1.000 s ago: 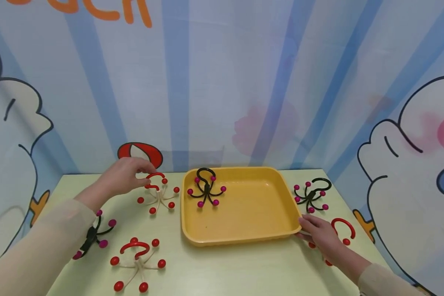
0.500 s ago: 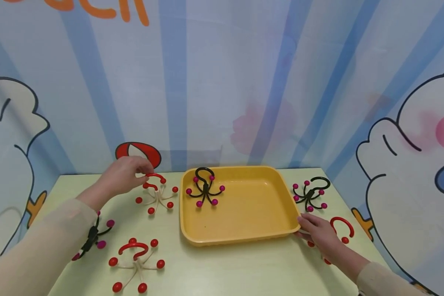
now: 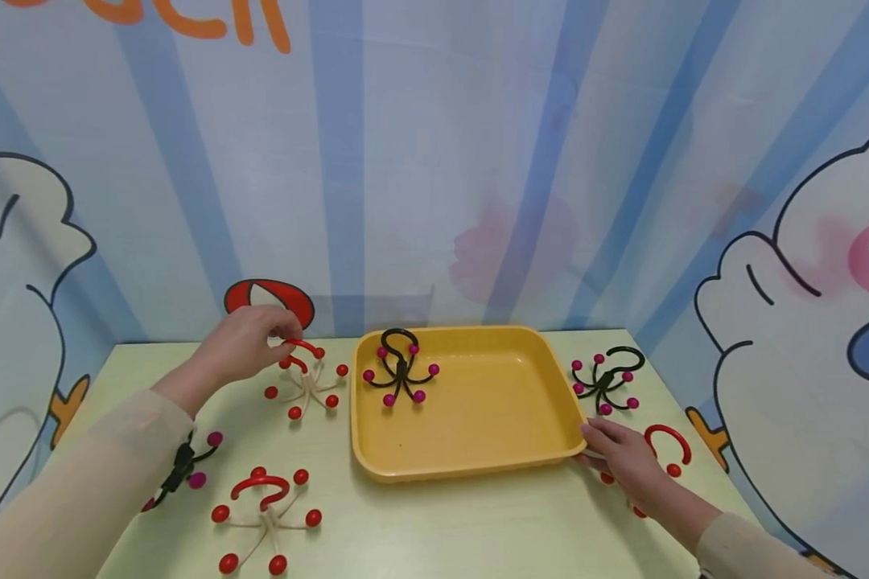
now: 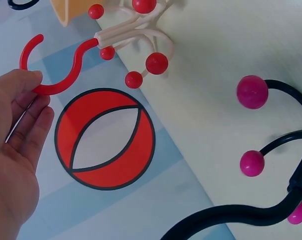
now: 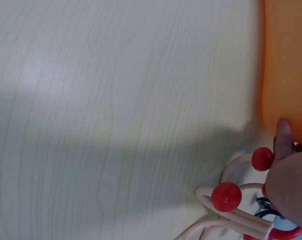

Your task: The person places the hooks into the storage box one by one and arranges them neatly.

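Observation:
At the back left in the head view, my left hand (image 3: 242,346) pinches the red hook-shaped handle of a head massager (image 3: 307,383) with cream legs and red ball tips. The left wrist view has the thumb and fingers at the curve of that red hook (image 4: 78,62). My right hand (image 3: 626,458) grips the front right corner of a yellow tray (image 3: 492,418), thumb at the rim and fingers lower on the outside. Inside the tray, on its left side, lies a black head massager (image 3: 401,371) with magenta balls. A red-handled massager (image 3: 668,434) is partly hidden behind the right hand.
Another cream and red massager (image 3: 268,523) stands at the front left. A black one (image 3: 183,465) lies partly under the left sleeve, and one more black massager (image 3: 604,382) sits right of the tray. A printed curtain (image 3: 434,161) rises behind the table (image 3: 434,531).
Both hands keep their holds. The whole scene shifts slightly left in the head view, and the massager and tray barely move.

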{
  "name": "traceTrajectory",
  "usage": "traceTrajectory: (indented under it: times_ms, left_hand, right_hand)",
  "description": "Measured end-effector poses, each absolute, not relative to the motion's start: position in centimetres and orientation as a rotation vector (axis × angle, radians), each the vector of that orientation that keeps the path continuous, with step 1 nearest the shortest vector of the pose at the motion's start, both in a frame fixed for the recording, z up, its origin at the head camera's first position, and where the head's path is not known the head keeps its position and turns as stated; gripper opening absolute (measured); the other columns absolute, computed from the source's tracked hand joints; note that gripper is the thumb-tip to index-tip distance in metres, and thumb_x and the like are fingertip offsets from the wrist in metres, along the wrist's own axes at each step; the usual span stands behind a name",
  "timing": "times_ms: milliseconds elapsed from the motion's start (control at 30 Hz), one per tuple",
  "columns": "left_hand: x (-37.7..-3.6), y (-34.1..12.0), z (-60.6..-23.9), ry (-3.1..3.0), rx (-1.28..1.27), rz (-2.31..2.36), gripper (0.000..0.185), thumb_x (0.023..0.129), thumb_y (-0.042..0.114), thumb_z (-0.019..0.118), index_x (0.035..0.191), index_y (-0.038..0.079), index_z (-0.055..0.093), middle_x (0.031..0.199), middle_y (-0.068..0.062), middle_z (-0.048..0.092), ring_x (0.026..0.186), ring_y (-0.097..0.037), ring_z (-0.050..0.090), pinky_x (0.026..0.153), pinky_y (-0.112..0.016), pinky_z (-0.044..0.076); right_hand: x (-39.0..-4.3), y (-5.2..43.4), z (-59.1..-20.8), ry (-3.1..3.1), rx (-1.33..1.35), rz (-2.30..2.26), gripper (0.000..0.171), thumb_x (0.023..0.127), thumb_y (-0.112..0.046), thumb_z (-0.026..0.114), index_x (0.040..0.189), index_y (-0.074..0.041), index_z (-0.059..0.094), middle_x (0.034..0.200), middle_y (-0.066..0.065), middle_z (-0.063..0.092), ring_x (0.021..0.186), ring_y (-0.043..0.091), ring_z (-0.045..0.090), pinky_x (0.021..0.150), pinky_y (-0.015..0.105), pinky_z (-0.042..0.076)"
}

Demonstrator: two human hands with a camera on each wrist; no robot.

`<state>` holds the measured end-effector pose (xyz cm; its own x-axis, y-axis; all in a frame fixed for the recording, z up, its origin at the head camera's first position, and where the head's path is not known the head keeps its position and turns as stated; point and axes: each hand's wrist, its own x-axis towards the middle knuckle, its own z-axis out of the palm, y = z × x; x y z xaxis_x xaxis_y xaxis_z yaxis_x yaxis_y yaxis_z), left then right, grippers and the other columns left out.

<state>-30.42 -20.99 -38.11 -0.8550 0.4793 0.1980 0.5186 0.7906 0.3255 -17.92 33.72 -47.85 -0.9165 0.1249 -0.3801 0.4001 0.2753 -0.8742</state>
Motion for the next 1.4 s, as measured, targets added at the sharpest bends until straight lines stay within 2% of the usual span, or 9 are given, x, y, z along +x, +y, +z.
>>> traceTrajectory:
  times_ms: [200,400,600,800,1000,1400]
  left_hand:
    - [-30.1,-21.5,-36.5,-2.793,-0.823,-0.585,0.012,0.091,0.002,0.082,0.098,0.01,0.077,0.095,-0.003,0.075,0.092,-0.028,0.072,0.084,-0.051,0.062]
    - [-29.7,-21.6,-34.5,-2.758,-0.81,-0.592,0.009,0.093,0.005,0.08,0.101,0.009,0.077,0.101,-0.006,0.076,0.096,-0.029,0.071,0.085,-0.053,0.061]
    - [-28.6,-21.5,-31.8,-2.764,-0.764,-0.67,0.01,0.098,0.008,0.076,0.108,0.008,0.076,0.112,-0.011,0.075,0.105,-0.034,0.071,0.09,-0.056,0.06]
    - [-27.9,-21.1,-29.1,-2.722,-0.729,-0.795,0.012,0.098,0.009,0.077,0.111,0.007,0.076,0.111,-0.012,0.075,0.106,-0.033,0.073,0.095,-0.056,0.06]
    - [-27.7,-20.0,-27.6,-2.71,-0.698,-0.848,0.014,0.098,0.012,0.078,0.112,0.008,0.077,0.115,-0.011,0.075,0.111,-0.034,0.072,0.1,-0.057,0.058]
    - [-27.6,-16.3,-25.7,-2.63,-0.731,-0.908,0.014,0.098,0.014,0.078,0.111,0.01,0.079,0.111,-0.008,0.078,0.107,-0.028,0.072,0.101,-0.052,0.058]
  right_hand:
    - [-18.0,33.8,-47.9,2.296,0.496,-1.696,0.063,0.113,-0.034,0.057,0.159,0.006,0.041,0.154,0.031,0.053,0.115,0.028,0.076,0.1,0.039,0.059]
    - [-18.0,34.0,-48.0,2.266,0.475,-1.737,0.061,0.113,-0.031,0.058,0.157,0.008,0.042,0.152,0.031,0.054,0.112,0.025,0.076,0.098,0.039,0.061]
    - [-18.0,33.9,-48.1,2.265,0.475,-1.736,0.059,0.113,-0.03,0.057,0.157,0.008,0.043,0.152,0.03,0.055,0.111,0.024,0.076,0.097,0.038,0.061]
    - [-18.1,33.8,-48.1,2.276,0.48,-1.73,0.06,0.113,-0.03,0.056,0.157,0.008,0.042,0.154,0.033,0.051,0.113,0.025,0.076,0.097,0.039,0.061]
    - [-18.1,33.8,-47.8,2.273,0.474,-1.733,0.059,0.114,-0.029,0.055,0.157,0.008,0.042,0.154,0.033,0.05,0.112,0.024,0.076,0.098,0.039,0.061]
    - [-18.1,33.9,-48.0,2.284,0.484,-1.7,0.06,0.114,-0.031,0.056,0.157,0.007,0.042,0.152,0.031,0.054,0.112,0.025,0.076,0.097,0.039,0.061]
